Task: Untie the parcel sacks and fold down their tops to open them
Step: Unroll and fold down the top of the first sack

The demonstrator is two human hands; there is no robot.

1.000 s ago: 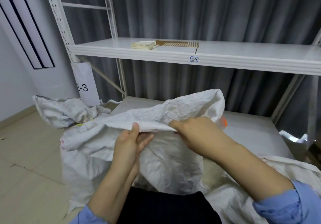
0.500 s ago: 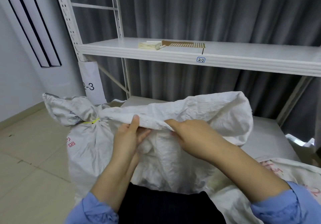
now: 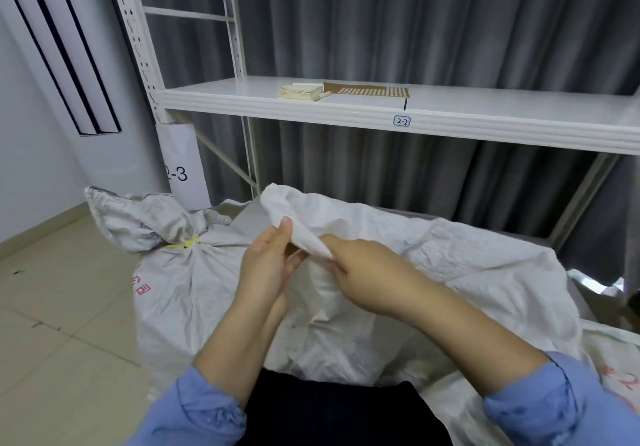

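Presently, fold-down stage — left hand (image 3: 266, 267) and right hand (image 3: 369, 274) each pinch the rim of the untied sack (image 3: 467, 265). Next, probably: turn it outward; the tied sack (image 3: 173, 283) waits.

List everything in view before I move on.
untied sack: 1, white, centre, top held by both hands
tied sack: 1, greyish, red print, left
tie: 1, yellow, round tied sack's neck
third sack: 1, white, red print, lower right
shelf: 1, white, above sacks
papers: 1 stack, cream, on shelf
card: 1, brown, beside papers
label "2-2": 1, white, shelf edge
sign: 1, white, "2-3", left post
curtain: 1, grey, behind shelf
floor: 1, beige, left
left hand: 1, pinches untied sack's edge
right hand: 1, grips same edge
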